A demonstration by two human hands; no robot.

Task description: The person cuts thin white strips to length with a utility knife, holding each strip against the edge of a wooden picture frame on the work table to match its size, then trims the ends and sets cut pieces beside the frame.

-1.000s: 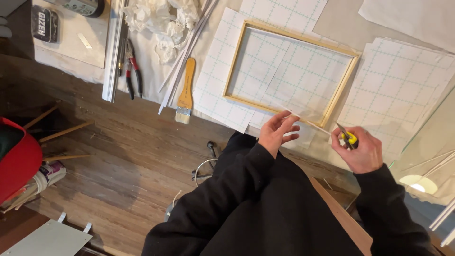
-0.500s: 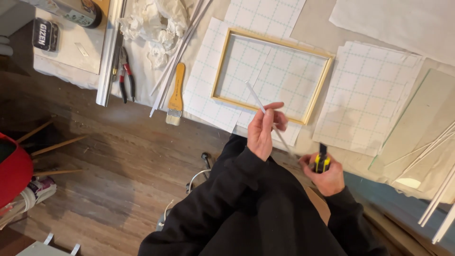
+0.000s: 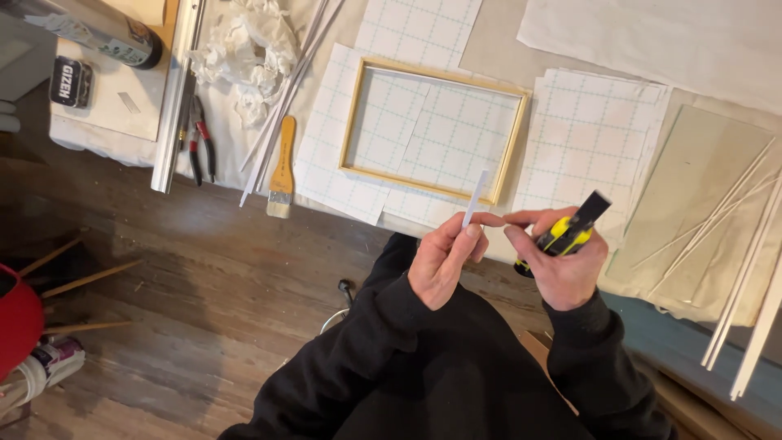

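My left hand (image 3: 444, 259) pinches a thin white strip (image 3: 475, 198) upright between thumb and fingers, just in front of the table edge. My right hand (image 3: 560, 265) grips a yellow and black utility knife (image 3: 566, 232), its forefinger reaching toward the strip. Behind both hands a light wooden frame (image 3: 352, 116) lies flat on gridded white sheets (image 3: 586, 138) on the cloth-covered table. Black sleeves cover both arms.
A paintbrush (image 3: 282, 169), red-handled pliers (image 3: 203, 143), a long metal ruler (image 3: 173, 106) and crumpled white paper (image 3: 242, 57) lie at the table's left. Several long white strips (image 3: 745, 281) lean at the right. A red object (image 3: 16, 326) sits on the wooden floor.
Both hands have come together in front of me. The right hand rose with the knife toward the left hand, and the white strip now stands more upright.
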